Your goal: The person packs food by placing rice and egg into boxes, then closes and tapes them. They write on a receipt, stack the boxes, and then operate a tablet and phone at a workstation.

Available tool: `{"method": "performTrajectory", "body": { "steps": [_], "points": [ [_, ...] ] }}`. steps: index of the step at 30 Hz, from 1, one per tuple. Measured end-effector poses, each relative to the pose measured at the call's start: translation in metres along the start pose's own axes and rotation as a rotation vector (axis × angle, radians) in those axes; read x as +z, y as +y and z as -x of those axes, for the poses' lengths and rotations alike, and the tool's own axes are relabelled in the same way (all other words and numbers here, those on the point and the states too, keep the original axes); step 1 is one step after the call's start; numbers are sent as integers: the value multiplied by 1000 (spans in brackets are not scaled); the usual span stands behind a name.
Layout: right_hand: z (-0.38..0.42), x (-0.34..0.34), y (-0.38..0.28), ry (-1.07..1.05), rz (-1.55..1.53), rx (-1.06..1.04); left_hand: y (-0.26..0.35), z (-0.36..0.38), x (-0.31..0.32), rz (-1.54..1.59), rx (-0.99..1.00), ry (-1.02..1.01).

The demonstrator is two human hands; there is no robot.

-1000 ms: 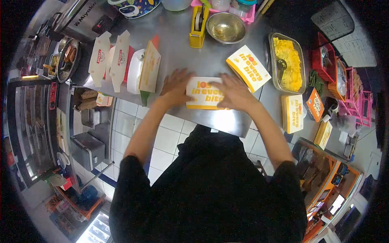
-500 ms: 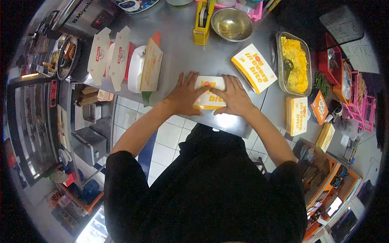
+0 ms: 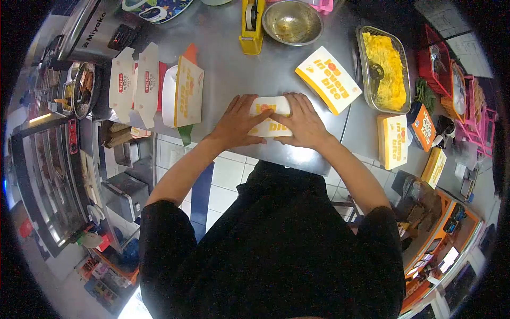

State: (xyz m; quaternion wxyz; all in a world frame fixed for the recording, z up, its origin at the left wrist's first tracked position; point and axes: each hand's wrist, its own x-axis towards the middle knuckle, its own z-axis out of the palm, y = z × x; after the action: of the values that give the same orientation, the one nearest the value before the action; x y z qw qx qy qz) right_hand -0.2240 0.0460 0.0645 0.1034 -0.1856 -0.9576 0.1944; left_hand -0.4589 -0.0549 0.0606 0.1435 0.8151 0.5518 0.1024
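Note:
A white cardboard food box (image 3: 271, 101) with yellow and orange lettering lies on the steel table near its front edge. My left hand (image 3: 237, 122) grips its left side, and my right hand (image 3: 304, 122) grips the right side. The thumbs press on the lid and nearly meet at its middle, covering part of the print. To the right of my right hand lies another printed food box (image 3: 330, 80), closed and turned at an angle. Open food boxes (image 3: 187, 93) stand in a row to the left of my left hand.
A yellow tape dispenser (image 3: 252, 32) and a steel bowl (image 3: 292, 24) stand at the back. On the right are a clear tub of yellow food (image 3: 387, 69), more printed boxes (image 3: 393, 142) and an orange-and-white pack (image 3: 422, 127). A dark pan (image 3: 85, 90) sits at far left.
The view has shifted slightly. Both hands remain on the box's sides, and its yellow front edge shows less than before.

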Motion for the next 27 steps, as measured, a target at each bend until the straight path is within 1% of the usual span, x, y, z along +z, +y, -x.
{"method": "performTrajectory", "body": {
  "steps": [3, 5, 7, 8, 10, 12, 13, 14, 15, 17, 18, 20, 21, 23, 24, 26, 27],
  "points": [
    [-1, 2, 1, -41, 60, -15, -1, 1, 3, -22, 12, 1],
    [2, 5, 0, -31, 53, -8, 2, 2, 2, -37, 17, 8],
    [1, 4, 1, -2, 66, -8, 7, -5, -20, -95, -14, -45],
    [2, 2, -1, -6, 40, 22, -3, -12, -20, -112, -9, -34],
    [5, 4, -7, 3, 24, 44, -34, -37, -23, 22, -128, 299],
    [14, 14, -14, 145, 51, 139, -58, -83, -35, 489, -626, 690],
    [17, 18, -16, 189, 92, 152, -92, -107, -27, 635, -735, 715],
    [21, 21, -22, 190, 98, 145, -122, -127, -17, 787, -844, 735],
    [26, 22, -28, 175, 112, 216, -132, -143, -23, 791, -841, 745],
    [29, 17, -38, 137, 131, 322, -138, -170, -41, 1404, -1148, 321],
    [30, 15, -43, 130, 101, 382, -142, -176, -45, 1411, -1142, 328],
    [25, 6, -53, 96, 74, 446, -149, -178, -52, 1394, -1145, 175],
    [22, 8, -55, 101, 71, 453, -153, -174, -51, 1389, -1143, 167],
    [17, 11, -55, 133, 74, 436, -162, -167, -49, 1575, -1053, 91],
    [16, 13, -52, 145, 69, 449, -158, -167, -53, 1562, -1049, 77],
    [18, 17, -45, 151, -1, 398, -150, -161, -57, 1685, -1050, 124],
    [18, 18, -44, 157, -7, 404, -156, -159, -54, 1676, -1052, 116]
  ]
}}
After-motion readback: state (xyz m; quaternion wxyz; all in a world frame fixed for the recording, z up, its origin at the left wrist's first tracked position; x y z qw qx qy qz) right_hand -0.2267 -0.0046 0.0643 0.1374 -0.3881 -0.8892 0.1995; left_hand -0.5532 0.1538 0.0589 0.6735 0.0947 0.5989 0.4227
